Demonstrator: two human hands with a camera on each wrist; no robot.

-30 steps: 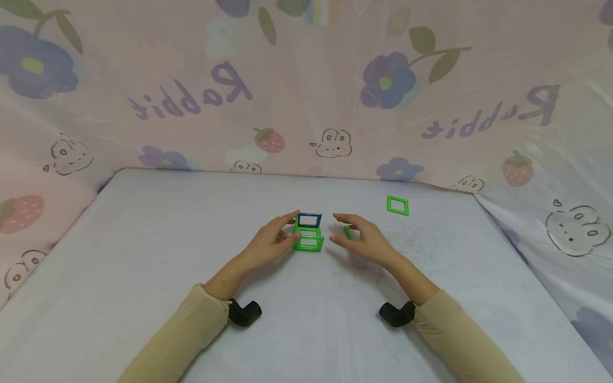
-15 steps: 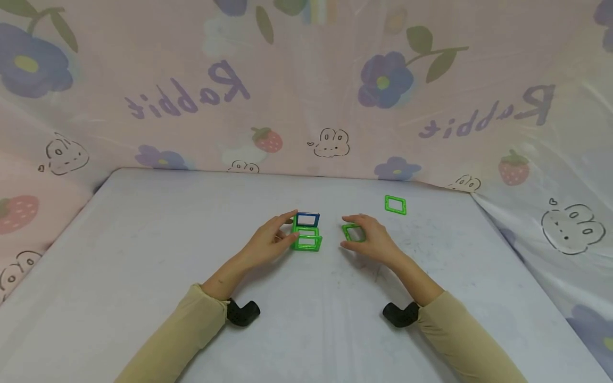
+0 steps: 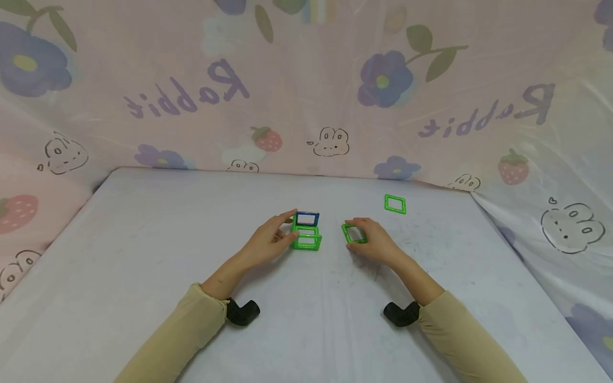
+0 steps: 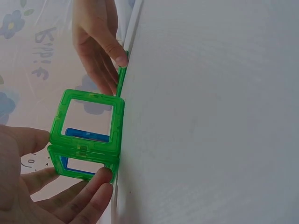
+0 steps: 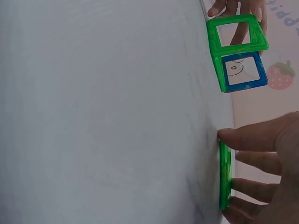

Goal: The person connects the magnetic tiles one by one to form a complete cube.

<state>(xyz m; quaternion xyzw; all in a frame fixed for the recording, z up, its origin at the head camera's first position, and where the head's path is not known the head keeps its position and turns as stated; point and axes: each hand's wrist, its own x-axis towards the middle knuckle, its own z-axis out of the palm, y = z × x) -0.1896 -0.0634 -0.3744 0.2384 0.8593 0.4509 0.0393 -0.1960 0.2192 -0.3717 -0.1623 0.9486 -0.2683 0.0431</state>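
Square magnetic tiles are joined into a small standing structure, its green tiles (image 4: 117, 123) at the front and base and a blue tile (image 5: 243, 87) at the back. My left hand (image 3: 264, 243) holds this structure from its left side, thumb and fingers at the edges. To the right of it, a single green magnetic tile (image 5: 225, 175) lies flat on the table. My right hand (image 3: 375, 240) pinches that tile, the thumb at its near edge and fingers at its far edge. A short gap separates it from the structure.
Another green magnetic tile (image 3: 387, 204) lies farther back on the right of the white table (image 3: 191, 223). A printed curtain (image 3: 297, 80) hangs behind the table's back edge. Black curved pieces (image 3: 243, 314) stick out from both wrists.
My right hand has moved slightly right, and its thumb and fingers have come together on the edges of the green tile. My left hand stays at the structure.
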